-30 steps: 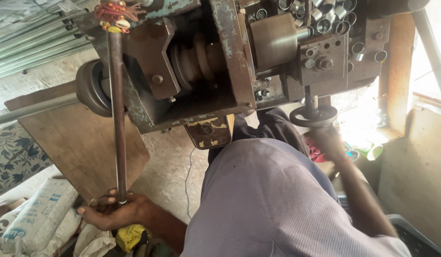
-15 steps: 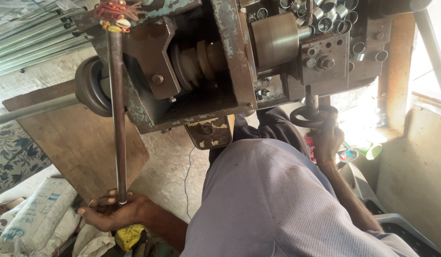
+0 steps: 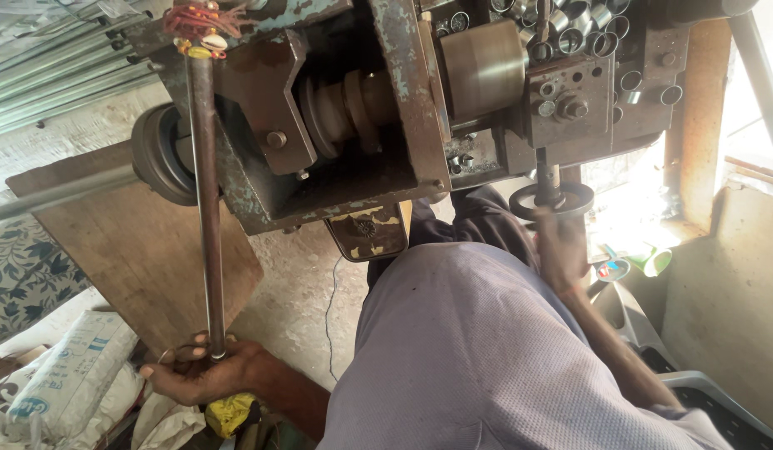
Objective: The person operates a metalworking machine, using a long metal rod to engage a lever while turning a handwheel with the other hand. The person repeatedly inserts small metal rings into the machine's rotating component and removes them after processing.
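My left hand [image 3: 205,373] is closed around the lower end of a long rusty lever rod [image 3: 205,208], which runs up to a worn blue-painted metal machine [image 3: 403,108]. My right hand [image 3: 563,250], blurred, reaches up under a small black handwheel [image 3: 553,200] on the machine's right side, with its fingers on the rim. The machine carries a brown stepped pulley [image 3: 349,104], a smooth steel cylinder [image 3: 485,71] and a dark wheel [image 3: 160,154] on its left. My grey-clad knee [image 3: 470,350] fills the lower centre.
Several short metal tube pieces [image 3: 570,21] lie on the machine's top. Long pipes [image 3: 61,75] lie at the upper left, a wooden board [image 3: 145,250] leans below them, and sacks [image 3: 65,379] lie at the lower left. A cable [image 3: 330,317] crosses the concrete floor. Green cups [image 3: 653,260] stand on the right.
My right hand rose from lower down to the handwheel and now stays at it. The left hand keeps its grip on the lever rod, almost unmoved.
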